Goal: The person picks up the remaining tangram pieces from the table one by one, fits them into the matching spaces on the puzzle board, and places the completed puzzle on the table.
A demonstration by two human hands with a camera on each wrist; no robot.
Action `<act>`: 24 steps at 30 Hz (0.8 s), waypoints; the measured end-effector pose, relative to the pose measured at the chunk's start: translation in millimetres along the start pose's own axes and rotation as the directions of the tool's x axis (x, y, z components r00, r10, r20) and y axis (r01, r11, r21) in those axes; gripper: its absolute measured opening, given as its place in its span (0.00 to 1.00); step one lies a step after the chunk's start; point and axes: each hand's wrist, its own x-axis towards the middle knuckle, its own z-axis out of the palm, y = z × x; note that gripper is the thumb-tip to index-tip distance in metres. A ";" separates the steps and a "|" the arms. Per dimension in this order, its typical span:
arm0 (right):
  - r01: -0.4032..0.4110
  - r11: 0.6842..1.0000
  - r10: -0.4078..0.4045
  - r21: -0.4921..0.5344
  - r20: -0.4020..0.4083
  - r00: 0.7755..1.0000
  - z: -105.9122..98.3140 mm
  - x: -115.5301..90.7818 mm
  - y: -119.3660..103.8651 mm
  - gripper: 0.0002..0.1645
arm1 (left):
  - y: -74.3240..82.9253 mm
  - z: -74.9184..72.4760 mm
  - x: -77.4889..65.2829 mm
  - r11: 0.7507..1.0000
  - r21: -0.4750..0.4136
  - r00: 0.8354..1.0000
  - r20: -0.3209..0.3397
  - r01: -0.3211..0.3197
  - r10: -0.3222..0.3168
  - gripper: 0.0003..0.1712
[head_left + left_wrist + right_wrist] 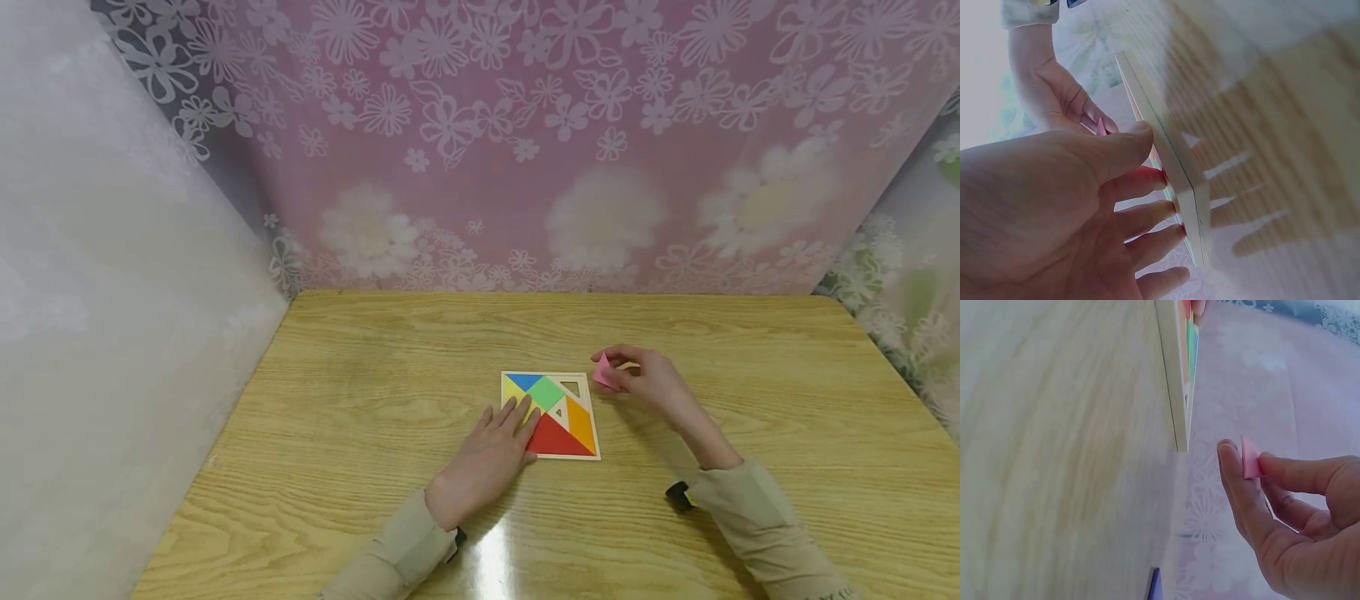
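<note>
A square tangram board [551, 457] in a light wood frame lies on the table, filled with blue, green, yellow, red and orange pieces. Two spots on it show bare wood with small cut-out holes. My left hand [487, 454] rests on the board's left side, its fingers stretched over the yellow piece [512, 388] and the red piece [558, 437]. Just off the board's upper right corner, my right hand [648, 379] pinches a pink triangular tangram piece [1250, 459] between thumb and fingers. That piece is held tilted, apart from the board.
The wood-grain table [360, 375] runs back to a pink flowered cloth [480, 208]. A pale cloth wall [135, 292] borders its left side. Near the bottom of the right wrist view lies a purple piece [1155, 585], partly cut off by the frame edge.
</note>
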 end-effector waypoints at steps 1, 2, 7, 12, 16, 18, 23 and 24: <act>-0.005 1.000 0.005 0.029 0.006 1.000 0.6 -0.1 -0.2 0.17 | 0.0 0.1 0.0 1.000 0.002 1.000 0.000 0.000 0.000 0.33; -0.011 0.998 0.010 0.056 0.010 1.000 1.3 -0.2 -0.5 0.17 | -0.1 0.1 0.0 1.000 0.003 1.000 0.000 0.001 -0.001 0.33; -0.045 0.982 0.038 0.183 0.038 0.999 6.2 0.2 -3.2 0.20 | 0.0 -0.7 0.0 1.000 -0.002 1.000 0.004 -0.001 0.001 0.33; -0.045 0.960 0.030 0.277 0.057 0.998 10.5 -0.1 -8.0 0.21 | -0.1 -2.0 -0.4 1.000 -0.015 1.000 0.006 0.002 -0.002 0.33; -0.035 0.950 0.012 0.312 0.074 0.997 15.0 -0.3 -11.7 0.21 | -0.4 -1.8 -0.1 1.000 -0.005 1.000 0.006 0.002 -0.002 0.33; -0.024 0.949 -0.002 0.316 0.082 0.997 18.2 0.0 -13.0 0.21 | -0.4 -1.5 0.1 1.000 0.004 1.000 0.005 0.001 -0.001 0.32; -0.011 0.954 -0.020 0.300 0.100 0.995 27.2 2.1 -15.5 0.19 | 0.1 -2.6 -0.1 1.000 0.008 1.000 0.011 0.002 -0.002 0.32; -0.013 0.957 -0.018 0.291 0.104 0.994 28.9 2.5 -15.5 0.19 | 0.3 -2.8 -0.1 1.000 0.007 1.000 0.014 0.003 -0.003 0.32</act>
